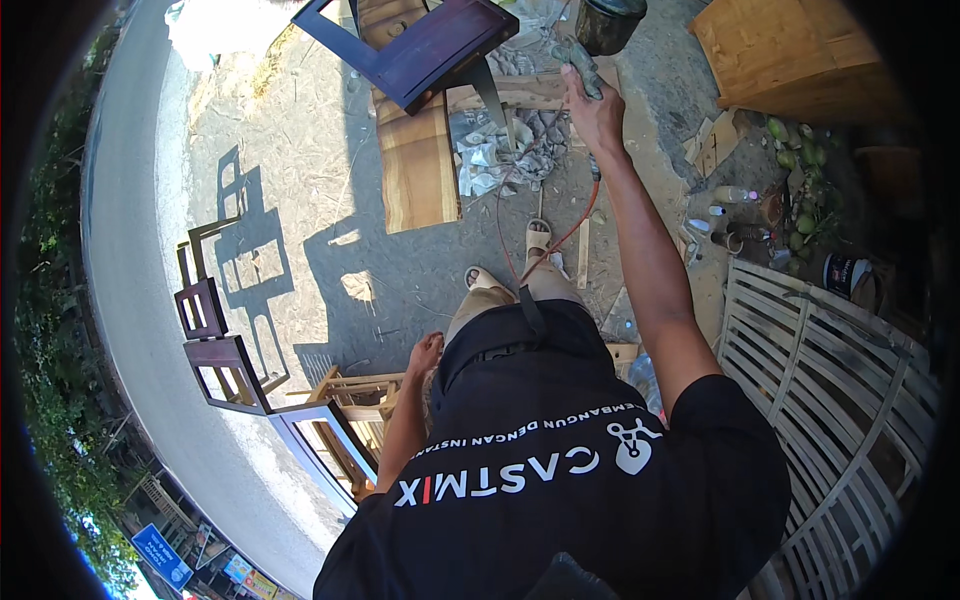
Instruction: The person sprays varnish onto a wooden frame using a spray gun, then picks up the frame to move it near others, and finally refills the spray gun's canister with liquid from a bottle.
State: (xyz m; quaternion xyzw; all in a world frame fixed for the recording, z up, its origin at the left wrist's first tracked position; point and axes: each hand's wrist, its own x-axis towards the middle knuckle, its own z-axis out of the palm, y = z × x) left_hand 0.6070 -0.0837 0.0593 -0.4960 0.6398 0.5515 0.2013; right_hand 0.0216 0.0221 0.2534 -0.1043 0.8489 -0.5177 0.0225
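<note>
My right hand (598,112) is stretched out ahead, wrapped around the handle of a spray gun (580,66) with a dark cup (608,25) on it. From beneath that hand an orange-red air hose (582,215) runs down between my legs. Left of the gun, a dark purple-brown painted wooden frame with a panel (440,50) rests on a bare wood plank (418,165). Down by my left hip hangs my left hand (427,353), its fingers loosely curled and no object visible in them.
Painted frames (228,368) stand along the left, near the road (135,190). A slatted bamboo bench (820,370) is at the right. Crumpled plastic (510,155) lies by the plank. Farther right are a wooden cabinet (790,50), bottles (735,194) and green coconuts (800,150).
</note>
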